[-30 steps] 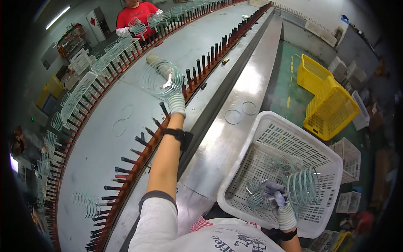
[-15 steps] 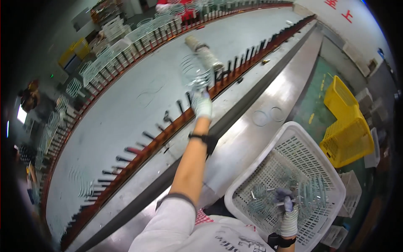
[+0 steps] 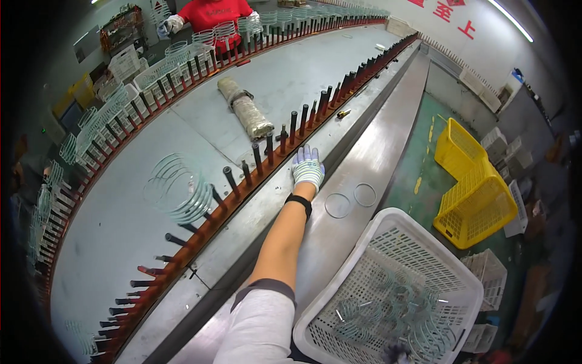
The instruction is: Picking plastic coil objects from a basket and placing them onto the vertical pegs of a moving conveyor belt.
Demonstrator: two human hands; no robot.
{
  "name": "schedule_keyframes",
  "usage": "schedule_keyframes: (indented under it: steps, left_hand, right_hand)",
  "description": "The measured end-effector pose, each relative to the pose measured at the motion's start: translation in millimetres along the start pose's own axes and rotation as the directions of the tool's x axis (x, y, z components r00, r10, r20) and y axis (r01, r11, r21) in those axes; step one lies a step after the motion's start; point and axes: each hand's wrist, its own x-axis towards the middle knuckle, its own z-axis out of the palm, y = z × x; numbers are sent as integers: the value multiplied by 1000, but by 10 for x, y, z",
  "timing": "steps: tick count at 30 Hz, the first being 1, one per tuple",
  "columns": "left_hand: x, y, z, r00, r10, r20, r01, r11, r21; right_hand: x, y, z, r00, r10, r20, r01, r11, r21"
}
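Note:
My left hand, in a striped white glove with purple fingertips, rests on the metal ledge beside the row of dark pegs. Its fingers are stretched out and nothing is in them. Farther left, a coil of pale green wire rings hangs at a black peg and leans over the grey table. Only dark fingertips of my right hand show at the bottom edge, inside the white basket. Several wire coils lie in that basket; whether the right hand grips one is hidden.
Two loose rings lie on the steel bench. A wrapped roll lies on the grey table. Yellow crates stand on the floor at right. Across the table, a person in red stands behind more pegs holding coils.
My left hand has let go of the wire coil and drawn back to the ledge. The coil now sits farther left at a peg. The view has shifted, leaving my right hand mostly out of frame.

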Motion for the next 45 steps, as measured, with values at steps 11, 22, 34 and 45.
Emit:
schedule_keyframes:
  steps: [11, 22, 34, 45]
  left_hand:
    - [422, -19, -267, 952, -180, 248, 114, 959, 260]
    - [-2685, -242, -1514, 928, -47, 369, 304, 667, -680]
    - [-4943, -1381, -3323, 509, -861, 9, 620, 360, -697]
    - [-5311, -1977, -3917, 362, -901, -237, 301, 354, -885]
  right_hand:
    - [-182, 169, 151, 991, -7, -136, 2, 999, -38]
    - [270, -155, 451, 980, -5, 197, 14, 999, -45]
    - [415, 41, 793, 742, -105, 663, 108, 993, 36]
    - [98, 149, 813, 667, -89, 740, 85, 995, 43]
